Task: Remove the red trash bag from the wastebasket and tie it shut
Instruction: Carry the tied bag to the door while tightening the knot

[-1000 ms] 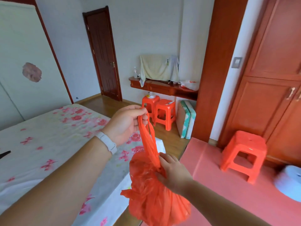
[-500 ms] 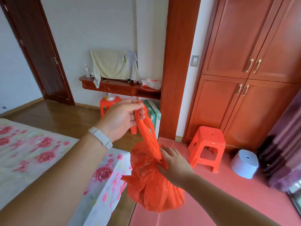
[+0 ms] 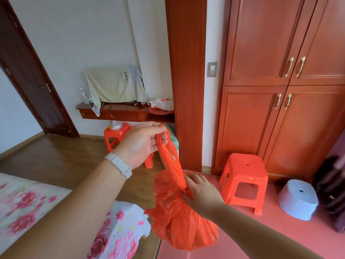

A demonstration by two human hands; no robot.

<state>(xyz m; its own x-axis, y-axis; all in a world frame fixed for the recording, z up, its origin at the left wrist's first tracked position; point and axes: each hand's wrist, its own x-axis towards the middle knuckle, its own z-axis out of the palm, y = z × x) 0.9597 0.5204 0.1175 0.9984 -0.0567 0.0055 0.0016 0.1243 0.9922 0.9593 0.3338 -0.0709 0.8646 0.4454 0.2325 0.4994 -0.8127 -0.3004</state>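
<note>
The red trash bag (image 3: 179, 215) hangs in the air in front of me, bulging and full. Its two stretched handle loops run up to my left hand (image 3: 143, 144), which grips them at the top, a white band on that wrist. My right hand (image 3: 201, 191) pinches the bag's gathered neck just above the bulge. No wastebasket shows in the view.
A bed with a rose-print sheet (image 3: 37, 208) lies at the lower left. Red plastic stools stand near the wardrobe (image 3: 244, 176) and under the wall shelf (image 3: 115, 133). A pale blue roll (image 3: 298, 199) sits on the pink floor at right. A dark door (image 3: 31, 86) is at left.
My view has swung right, from the bed toward the wardrobe. Both hands keep the same hold on the bag, which stays hanging between them.
</note>
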